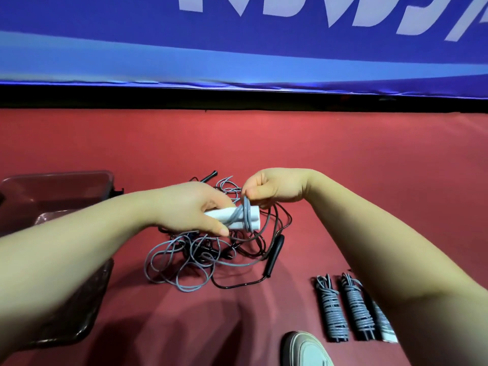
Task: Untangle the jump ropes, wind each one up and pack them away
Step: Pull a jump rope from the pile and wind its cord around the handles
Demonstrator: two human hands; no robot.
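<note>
My left hand (pixel 184 207) grips a pair of white jump-rope handles (pixel 232 220) held side by side. A few turns of grey rope (pixel 244 215) are wrapped around them. My right hand (pixel 274 188) pinches that grey rope just above the handles. Below my hands a tangled pile of grey and black ropes (pixel 195 257) lies on the red floor. A black handle (pixel 274 254) rests at the pile's right, another black handle (pixel 210 177) at its far side. Three wound rope bundles (pixel 353 307) lie at the lower right, partly hidden by my right forearm.
A clear plastic bin (pixel 55 186) stands on the floor at the left, behind my left arm. A white shoe (pixel 306 350) shows at the bottom edge. A blue banner (pixel 237 48) runs along the far side above a black strip.
</note>
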